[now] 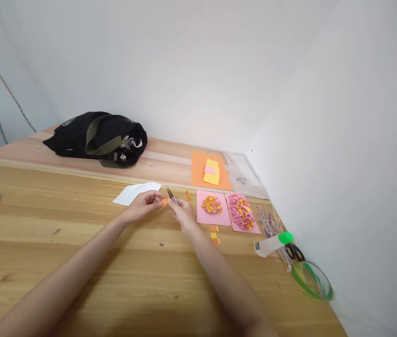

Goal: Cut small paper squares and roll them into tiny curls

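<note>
My left hand (144, 205) pinches a small orange paper piece (164, 202) at its fingertips. Close beside it, my right hand (183, 211) is closed on tweezers (170, 192), whose dark tips point up and left. White paper (136, 192) lies behind my left hand. Just beyond my right hand is a small group of orange curls (188, 195). Further right, a pink sheet (202, 217) bears an orange curled pile (211, 205), and another holds a pink and orange pile (241, 211). Small orange and yellow strips (214, 235) lie in front of them.
A black bag (96, 139) lies at the back left. Behind the piles is an orange sheet (197, 175) with yellow and pink papers. Along the right edge are thin sticks (268, 221), a white tube with a green cap (271, 245), black-handled scissors (295, 252) and green tape (304, 284).
</note>
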Demonstrator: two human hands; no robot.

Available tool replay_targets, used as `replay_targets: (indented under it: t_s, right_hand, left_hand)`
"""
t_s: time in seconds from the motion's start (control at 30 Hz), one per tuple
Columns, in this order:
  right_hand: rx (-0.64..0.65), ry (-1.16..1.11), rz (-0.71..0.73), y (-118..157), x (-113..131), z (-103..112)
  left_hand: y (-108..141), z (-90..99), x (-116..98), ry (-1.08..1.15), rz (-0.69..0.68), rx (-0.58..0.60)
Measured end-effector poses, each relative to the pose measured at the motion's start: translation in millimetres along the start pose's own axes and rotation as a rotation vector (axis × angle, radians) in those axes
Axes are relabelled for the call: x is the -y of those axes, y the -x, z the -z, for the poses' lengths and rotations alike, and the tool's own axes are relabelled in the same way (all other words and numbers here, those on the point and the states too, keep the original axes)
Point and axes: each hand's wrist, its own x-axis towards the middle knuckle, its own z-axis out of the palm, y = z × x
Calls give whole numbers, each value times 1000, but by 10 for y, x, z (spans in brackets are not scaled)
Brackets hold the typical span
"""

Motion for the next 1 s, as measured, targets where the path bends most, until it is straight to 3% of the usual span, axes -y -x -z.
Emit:
replay_targets:
  t_s: [0.1, 0.2, 0.3, 0.4, 0.5, 0.67, 0.8, 0.87, 1.0]
  right_hand:
    - [116, -4, -133, -3, 37, -5]
    - [153, -3, -195, 4, 81, -10]
    - [149, -4, -216, 7, 120, 55]
    - [121, -9, -216, 15, 154, 214]
    - [80, -11, -284, 74, 175, 389]
    - [126, -50, -312, 404, 111, 425]
    - [73, -173, -367, 744, -44, 273]
    - [50, -189, -375, 851, -115, 228]
    - [45, -184, -343, 907, -185, 225]
  left_hand:
    - [62, 29, -2, -73, -19, 127]
    - [114, 66, 17, -197, -33, 168]
    - [165, 132, 68, -418, -108, 87]
    - [216, 239, 166, -728, -193, -97]
    - [255, 349, 287, -896, -140, -146]
    - [216, 379, 388, -909, -115, -80]
    - [242, 194, 240, -818, -104, -89]
    - [356, 57, 109, -678, -99, 5]
    - [690, -209, -77, -459, 115, 248]
